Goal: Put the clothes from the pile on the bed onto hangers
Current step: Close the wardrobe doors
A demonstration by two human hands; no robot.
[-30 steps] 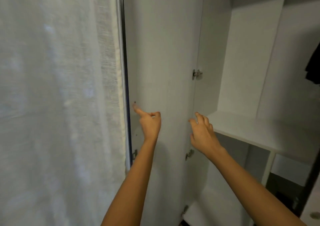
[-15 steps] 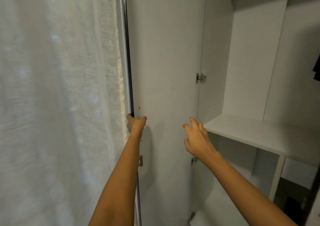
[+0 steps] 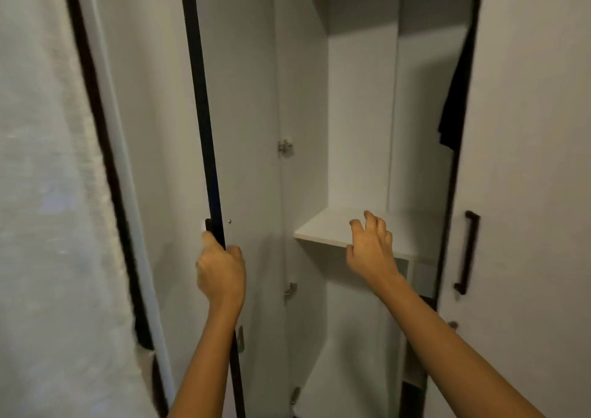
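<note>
A person's left hand [image 3: 220,273] grasps the open wardrobe door [image 3: 246,97], fingers curled round its dark outer edge just below a small screw head. The right hand [image 3: 372,251] holds nothing; its fingers are spread and loosely bent over the near edge of a white shelf [image 3: 323,225]. Whether the fingertips touch the board cannot be told. Both bare forearms reach up from the bottom of the frame.

The door stands swung out to the left, its white inner face toward the camera, with two metal hinges [image 3: 284,146] fixing it to the wardrobe's side wall. Behind the shelf the white compartment rises bare to a slanted top.

To the right, a dark garment [image 3: 452,107] hangs in the neighbouring section, partly hidden by a closed door [image 3: 527,161] that carries a dark upright handle [image 3: 467,253]. At far left, a pale woven curtain [image 3: 41,193] hangs beside the wardrobe.
</note>
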